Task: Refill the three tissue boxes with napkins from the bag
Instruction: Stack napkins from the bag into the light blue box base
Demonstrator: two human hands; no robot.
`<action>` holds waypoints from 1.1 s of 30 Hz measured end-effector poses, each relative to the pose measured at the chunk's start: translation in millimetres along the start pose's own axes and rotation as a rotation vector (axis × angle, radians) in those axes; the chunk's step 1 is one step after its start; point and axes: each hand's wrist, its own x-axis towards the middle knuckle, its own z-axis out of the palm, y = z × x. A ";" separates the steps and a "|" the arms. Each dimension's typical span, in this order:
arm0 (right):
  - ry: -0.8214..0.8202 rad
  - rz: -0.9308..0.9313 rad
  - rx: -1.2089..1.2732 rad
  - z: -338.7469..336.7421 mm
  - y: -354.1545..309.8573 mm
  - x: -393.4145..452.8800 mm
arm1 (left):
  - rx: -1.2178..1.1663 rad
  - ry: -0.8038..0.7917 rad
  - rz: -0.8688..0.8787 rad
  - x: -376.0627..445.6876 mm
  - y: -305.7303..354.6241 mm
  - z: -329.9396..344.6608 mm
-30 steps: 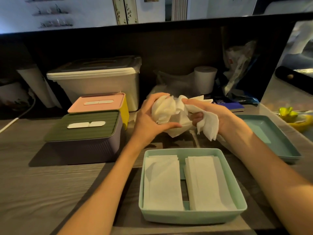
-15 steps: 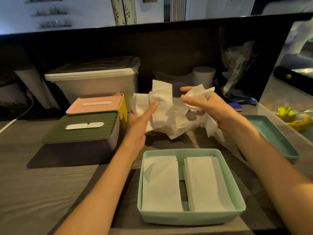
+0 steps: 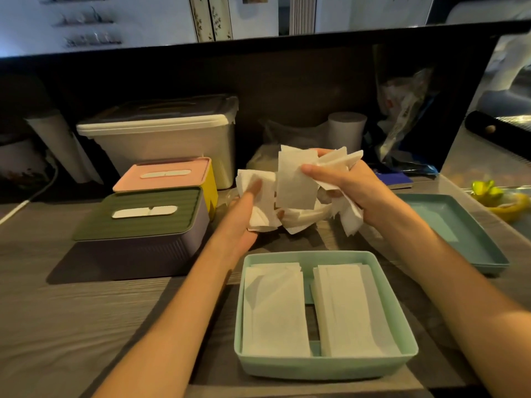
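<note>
Above the table's middle I hold a loose bunch of white napkins (image 3: 293, 182) between both hands. My right hand (image 3: 344, 182) grips the bunch, thumb pressed on a flat sheet. My left hand (image 3: 244, 216) lies under the bunch's left side, palm up, fingers fairly straight. Below them an open mint-green tissue box (image 3: 324, 366) holds two flat stacks of napkins side by side. At the left stand two lidded boxes: a purple box with a green lid (image 3: 140, 216) and, behind it, a yellow box with a pink lid (image 3: 163, 175). A clear napkin bag (image 3: 264, 159) lies behind my hands.
A teal lid (image 3: 451, 228) lies upturned at the right. A large white storage tub (image 3: 161, 139) stands behind the boxes, with a paper roll (image 3: 347, 127) and plastic bags against the dark back wall. A yellow and green object (image 3: 500, 199) sits at the far right.
The crumpled bunch has been loosened and spread apart. My left hand went from gripping it to lying open beneath its left side. My right hand now pinches a flat sheet.
</note>
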 end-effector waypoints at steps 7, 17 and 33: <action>-0.078 0.125 -0.171 15.8 7.6 -3.3 | -0.059 -0.097 -0.112 1.7 -11.5 6.3; 0.088 0.118 -0.278 25.4 21.0 -0.8 | 0.191 -0.278 -0.082 4.8 -21.0 -0.9; -0.109 0.144 -0.240 8.6 16.6 0.2 | 0.122 -0.077 0.072 8.2 -18.6 -2.4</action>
